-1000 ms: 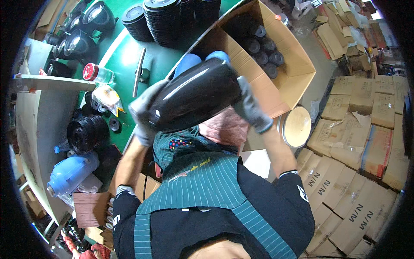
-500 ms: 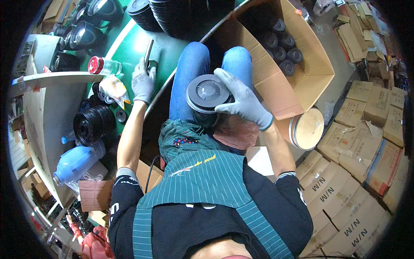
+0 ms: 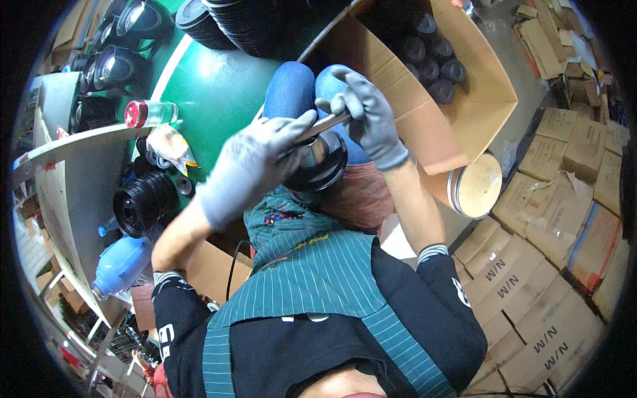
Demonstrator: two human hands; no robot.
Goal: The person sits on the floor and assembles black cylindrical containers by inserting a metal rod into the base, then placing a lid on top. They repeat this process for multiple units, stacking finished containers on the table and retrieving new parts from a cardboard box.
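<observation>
A black round part (image 3: 325, 162) with a shiny rim rests on my lap, against my blue-jeaned knees. Both my hands wear grey gloves. My left hand (image 3: 252, 166) is closed around the near end of a slim metal tool (image 3: 324, 125) that lies across the top of the part. My right hand (image 3: 368, 116) curls its fingers around the tool's far end, just above the part. A green striped apron covers my chest below the part.
An open cardboard box (image 3: 491, 99) holding several black round parts stands beyond my knees. A green table (image 3: 212, 86) at the left carries stacked black parts, a red-capped bottle (image 3: 149, 113) and a ribbed black part (image 3: 142, 202). Cardboard cartons (image 3: 551, 219) pile up at the right.
My left hand came back from the green table with the metal tool. My right hand left the part's top and took the tool's other end. The part now lies lower on my lap.
</observation>
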